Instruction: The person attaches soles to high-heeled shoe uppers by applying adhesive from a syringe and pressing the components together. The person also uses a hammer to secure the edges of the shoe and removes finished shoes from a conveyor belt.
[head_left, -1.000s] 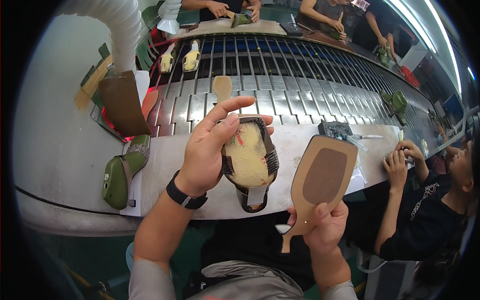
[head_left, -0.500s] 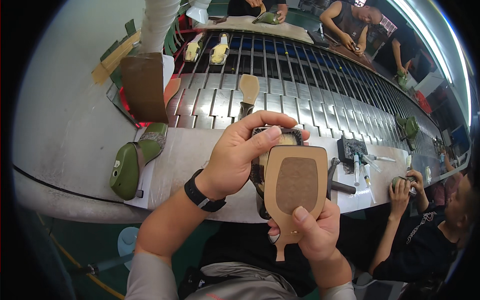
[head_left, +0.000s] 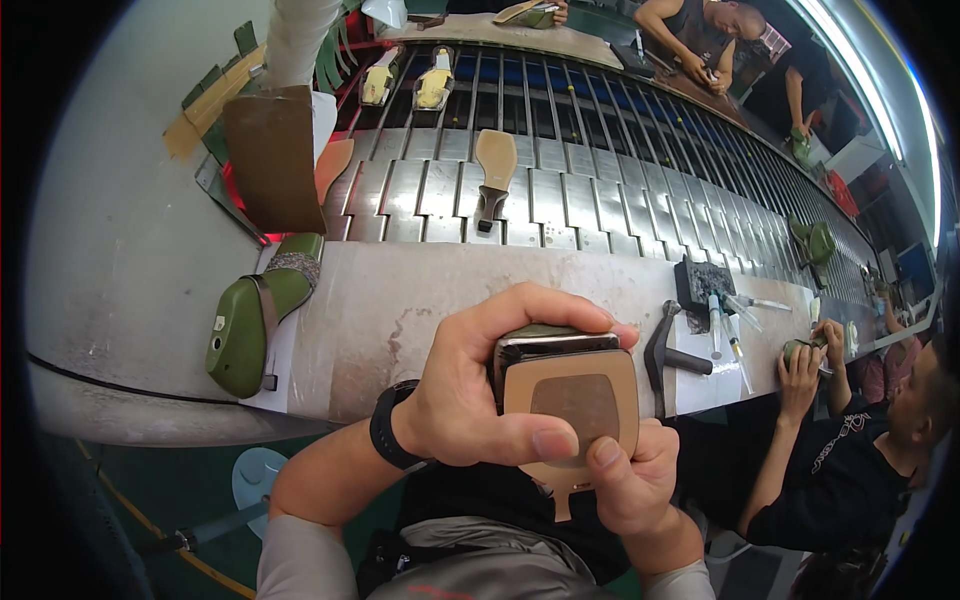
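Between my hands is a shoe on its last, bottom up, most of it hidden behind a tan shoe sole with a brown forepart panel. My left hand wraps round the shoe's far end, its fingers over the top edge and its thumb lying across the sole. At the narrow part of the sole my right hand grips from the right, thumb pressed on its face. Sole and shoe lie close together, edges nearly lined up. Fingers underneath are hidden.
A green shoe upper on a last lies at left. To the right are a hammer, a dark block and several brushes or syringes. Beyond the bench, a slatted conveyor carries another sole. A co-worker works at right.
The sole has come down against the shoe bottom, covering the yellowish inside seen before. My left hand moved nearer me, and its thumb shifted from the shoe onto the sole.
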